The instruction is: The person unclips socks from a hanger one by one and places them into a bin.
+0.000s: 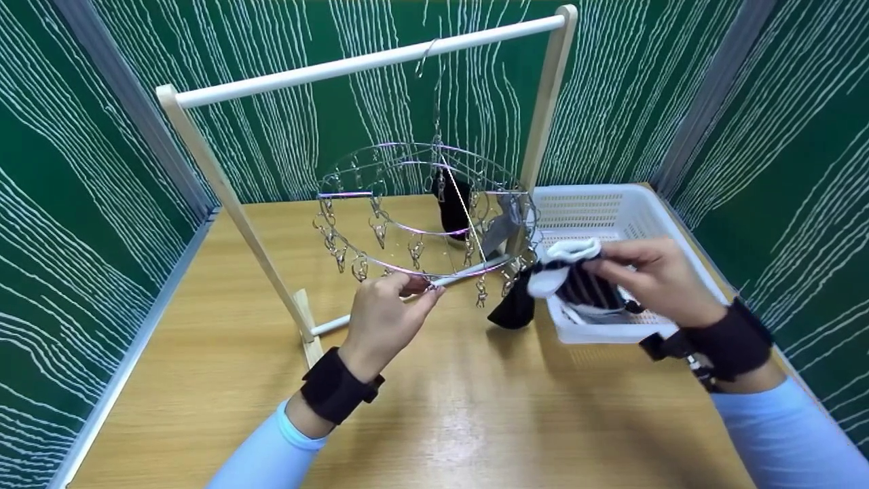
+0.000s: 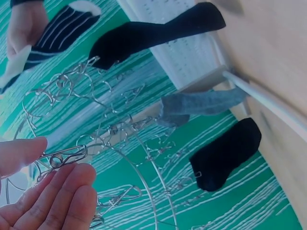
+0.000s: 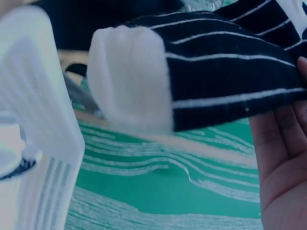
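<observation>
In the head view, the left hand (image 1: 385, 318) hides most of the clip (image 2: 72, 155) it pinches. The right hand (image 1: 655, 278) and the striped sock (image 1: 587, 286) cover part of the basket (image 1: 611, 333) below; items (image 3: 9, 143) inside, left of this hand in its wrist view, are too blurred to tell. That view's right edge cuts off hand and sock. Beyond the left hand, far clips (image 1: 358, 178) are too small to count.
</observation>
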A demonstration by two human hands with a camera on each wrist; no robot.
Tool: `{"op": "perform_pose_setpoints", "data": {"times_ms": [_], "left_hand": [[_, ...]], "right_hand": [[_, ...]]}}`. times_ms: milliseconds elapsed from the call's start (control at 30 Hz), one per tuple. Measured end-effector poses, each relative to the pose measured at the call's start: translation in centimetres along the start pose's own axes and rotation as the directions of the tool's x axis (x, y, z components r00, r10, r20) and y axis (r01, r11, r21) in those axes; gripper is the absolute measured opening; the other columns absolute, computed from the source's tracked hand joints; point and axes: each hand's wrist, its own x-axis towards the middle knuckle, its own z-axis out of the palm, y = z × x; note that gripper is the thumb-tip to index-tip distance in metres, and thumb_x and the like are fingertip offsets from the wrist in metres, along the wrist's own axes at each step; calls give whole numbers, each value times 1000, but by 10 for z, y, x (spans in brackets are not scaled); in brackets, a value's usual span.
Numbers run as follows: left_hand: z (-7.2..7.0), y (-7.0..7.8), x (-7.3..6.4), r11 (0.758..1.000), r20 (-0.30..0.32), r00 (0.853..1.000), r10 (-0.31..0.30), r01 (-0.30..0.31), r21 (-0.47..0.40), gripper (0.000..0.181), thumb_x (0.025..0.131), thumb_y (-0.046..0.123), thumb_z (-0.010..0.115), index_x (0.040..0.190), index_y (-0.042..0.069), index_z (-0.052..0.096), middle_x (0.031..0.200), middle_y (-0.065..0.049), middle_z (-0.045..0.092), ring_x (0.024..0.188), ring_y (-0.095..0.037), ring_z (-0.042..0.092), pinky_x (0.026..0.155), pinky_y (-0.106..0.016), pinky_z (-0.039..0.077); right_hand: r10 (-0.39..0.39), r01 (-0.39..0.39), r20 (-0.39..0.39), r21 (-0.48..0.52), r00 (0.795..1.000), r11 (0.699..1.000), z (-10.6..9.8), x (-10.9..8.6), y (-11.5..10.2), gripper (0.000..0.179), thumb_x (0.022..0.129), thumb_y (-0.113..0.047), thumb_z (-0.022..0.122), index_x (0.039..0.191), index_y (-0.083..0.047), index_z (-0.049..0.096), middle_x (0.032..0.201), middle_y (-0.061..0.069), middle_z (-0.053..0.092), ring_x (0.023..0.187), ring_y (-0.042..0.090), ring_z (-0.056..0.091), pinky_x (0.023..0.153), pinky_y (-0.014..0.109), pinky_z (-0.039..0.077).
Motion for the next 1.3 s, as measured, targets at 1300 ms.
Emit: {"op": "perform_pose_setpoints", "data": {"times_ms": [1300], "left_hand": [[1,-2,0,1000,-4,1000,6,-6,17,16,89,16,88,92,2,81,87,-10,84,80,-25,82,76,-43,65]], "right_hand": [[547,-406,-4,-674,837,617,-63,35,124,53,104,-9,69,61,-17,38,55,-5,33,53,17,37,57,32,28]]}}
